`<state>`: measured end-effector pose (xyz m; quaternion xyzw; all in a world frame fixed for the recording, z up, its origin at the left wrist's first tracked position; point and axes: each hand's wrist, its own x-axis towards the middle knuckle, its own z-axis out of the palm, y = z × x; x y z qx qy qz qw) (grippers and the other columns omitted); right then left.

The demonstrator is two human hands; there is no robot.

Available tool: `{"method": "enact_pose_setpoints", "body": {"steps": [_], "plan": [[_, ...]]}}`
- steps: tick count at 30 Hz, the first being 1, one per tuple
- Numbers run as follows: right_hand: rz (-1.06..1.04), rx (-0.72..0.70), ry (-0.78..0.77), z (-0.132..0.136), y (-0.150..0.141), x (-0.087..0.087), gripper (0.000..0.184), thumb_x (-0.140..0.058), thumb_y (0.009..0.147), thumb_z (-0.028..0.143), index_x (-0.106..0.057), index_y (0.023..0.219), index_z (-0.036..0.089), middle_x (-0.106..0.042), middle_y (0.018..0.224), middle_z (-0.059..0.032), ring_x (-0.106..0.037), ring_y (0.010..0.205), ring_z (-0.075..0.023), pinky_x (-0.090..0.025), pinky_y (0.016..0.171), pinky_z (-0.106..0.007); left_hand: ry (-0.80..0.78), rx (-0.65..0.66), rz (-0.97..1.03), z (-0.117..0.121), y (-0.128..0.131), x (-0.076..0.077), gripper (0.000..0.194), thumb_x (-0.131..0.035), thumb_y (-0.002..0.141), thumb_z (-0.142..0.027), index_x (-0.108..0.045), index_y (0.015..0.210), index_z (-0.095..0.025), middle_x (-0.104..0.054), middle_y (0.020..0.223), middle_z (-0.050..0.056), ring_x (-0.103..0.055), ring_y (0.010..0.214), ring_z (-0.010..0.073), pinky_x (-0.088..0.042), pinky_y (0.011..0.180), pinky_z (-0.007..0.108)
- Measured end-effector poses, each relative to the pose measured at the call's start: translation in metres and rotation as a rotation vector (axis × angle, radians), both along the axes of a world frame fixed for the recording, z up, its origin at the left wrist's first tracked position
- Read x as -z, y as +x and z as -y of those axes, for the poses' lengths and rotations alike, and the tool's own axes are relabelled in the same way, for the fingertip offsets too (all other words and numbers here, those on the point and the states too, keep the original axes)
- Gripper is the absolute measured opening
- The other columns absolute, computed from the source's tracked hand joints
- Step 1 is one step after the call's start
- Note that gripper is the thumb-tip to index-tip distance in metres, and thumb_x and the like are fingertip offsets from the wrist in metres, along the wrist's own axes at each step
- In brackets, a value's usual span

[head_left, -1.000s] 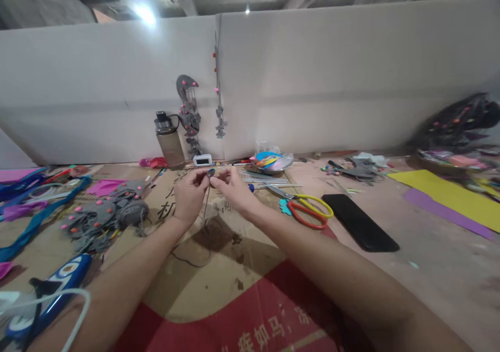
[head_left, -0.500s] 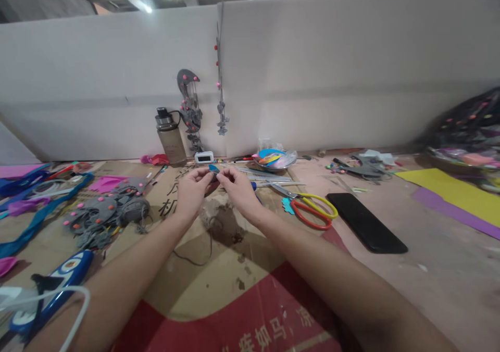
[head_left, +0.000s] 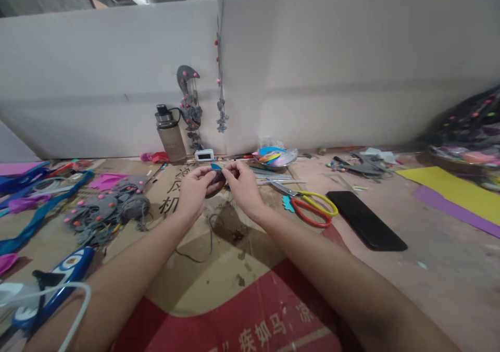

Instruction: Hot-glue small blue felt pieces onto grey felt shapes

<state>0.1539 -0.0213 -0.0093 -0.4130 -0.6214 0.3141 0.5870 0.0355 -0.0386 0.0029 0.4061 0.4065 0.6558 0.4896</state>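
Note:
Over the cardboard, my left hand (head_left: 195, 189) is closed in a pinch around a small blue piece (head_left: 216, 167), probably felt. A dark grey rounded piece (head_left: 216, 186) shows just below it, against the left fingers. My right hand (head_left: 244, 189) is pinched close beside, its fingertips near the blue piece's right end; what they grip, if anything, is too small to make out. A thin grey cord (head_left: 211, 242) curls on the cardboard below the hands.
Red-and-yellow-handled scissors (head_left: 314, 209) and a black phone (head_left: 365, 221) lie to the right. Grey felt pieces with pompoms (head_left: 105, 206) and a blue-and-white object (head_left: 57, 284) are on the left. Behind stand a bottle (head_left: 171, 136) and a dish of coloured pieces (head_left: 287, 158).
My right hand has drawn slightly away to the right from my left. More of the dark grey piece shows between the hands, and the blue piece lies flatter.

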Motion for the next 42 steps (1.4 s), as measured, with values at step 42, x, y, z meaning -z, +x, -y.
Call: {"method": "enact_pose_setpoints", "body": {"steps": [42], "plan": [[-0.139, -0.245, -0.291, 0.007, 0.020, 0.005, 0.023, -0.058, 0.068, 0.039, -0.056, 0.061, 0.017, -0.047, 0.053, 0.0055, -0.038, 0.050, -0.0080, -0.032, 0.053, -0.023, -0.248, 0.222, 0.032, -0.003, 0.000, 0.013, 0.013, -0.065, 0.063, -0.014, -0.064, 0.076, -0.012, -0.067, 0.070, 0.004, -0.062, 0.057, 0.0116, -0.055, 0.053, 0.024]]}}
